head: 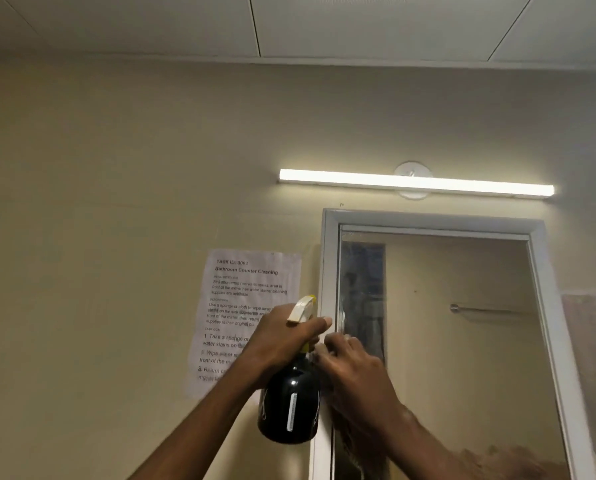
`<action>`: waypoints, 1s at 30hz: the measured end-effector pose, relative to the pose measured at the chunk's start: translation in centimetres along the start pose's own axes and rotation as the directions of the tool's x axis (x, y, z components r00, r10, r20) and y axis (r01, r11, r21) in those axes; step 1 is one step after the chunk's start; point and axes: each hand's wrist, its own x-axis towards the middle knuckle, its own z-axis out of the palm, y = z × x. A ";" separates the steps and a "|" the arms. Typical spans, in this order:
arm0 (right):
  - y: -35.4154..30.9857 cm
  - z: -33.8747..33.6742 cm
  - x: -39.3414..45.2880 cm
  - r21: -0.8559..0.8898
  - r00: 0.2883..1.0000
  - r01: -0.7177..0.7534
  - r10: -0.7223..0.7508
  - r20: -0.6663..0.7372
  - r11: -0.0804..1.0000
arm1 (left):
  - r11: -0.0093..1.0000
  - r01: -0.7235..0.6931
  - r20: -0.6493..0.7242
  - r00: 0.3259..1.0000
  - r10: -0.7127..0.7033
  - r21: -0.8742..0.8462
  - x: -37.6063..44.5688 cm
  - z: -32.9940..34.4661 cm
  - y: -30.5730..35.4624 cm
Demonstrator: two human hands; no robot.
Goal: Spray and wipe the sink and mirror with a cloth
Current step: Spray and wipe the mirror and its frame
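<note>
1. Left hand (286, 336): nearest item, raised at the left edge of the mirror. Fingers curl round the neck and trigger head of the spray bottle, holding it upright.
2. Spray bottle (291, 407): dark round body, white-and-yellow trigger head. The nozzle points right, toward the glass, just beside the frame.
3. Right hand (355, 368): just beside the bottle, at the mirror's left edge, blurred. Fingers (334, 341) appear bent close at the nozzle; whether they hold anything cannot be told. No cloth is plainly visible.
4. Mirror (462, 341): white-framed, on the wall behind both hands. Streaks show down the left strip of glass; the rest reads clean.
5. Printed sheet (248, 289): taped to the wall left of the mirror, partly hidden by the left arm.
6. Strip light (416, 181): lit, above the mirror.
7. Sink: not in view.
8. Step in hand, as judged: setting or checking the nozzle, then spraying the glass.
9. Handling advice: keep the bottle upright, aim at the glass rather than the frame or paper, mist lightly from the top so runs fall into unwiped area, and have the cloth ready before drips reach the lower edge.
</note>
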 end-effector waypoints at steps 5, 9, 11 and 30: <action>2.7 -0.9 6.2 0.052 0.989 -0.142 0.144 -0.027 0.989 | 0.997 -0.012 0.014 1.000 0.013 -0.072 2.9 -1.7 2.1; 5.5 -2.7 12.6 0.016 0.971 -0.205 0.206 -0.121 0.979 | 0.994 -0.021 0.076 0.997 0.029 -0.104 4.7 -3.1 4.1; 5.7 -3.1 13.2 0.028 0.965 -0.230 0.232 -0.124 0.973 | 0.996 -0.018 0.063 0.998 0.023 -0.083 5.3 -3.5 4.7; 4.0 -1.7 9.8 -0.010 0.971 -0.225 0.224 -0.079 0.974 | 0.993 -0.048 0.107 0.992 0.059 -0.106 6.8 -3.6 7.2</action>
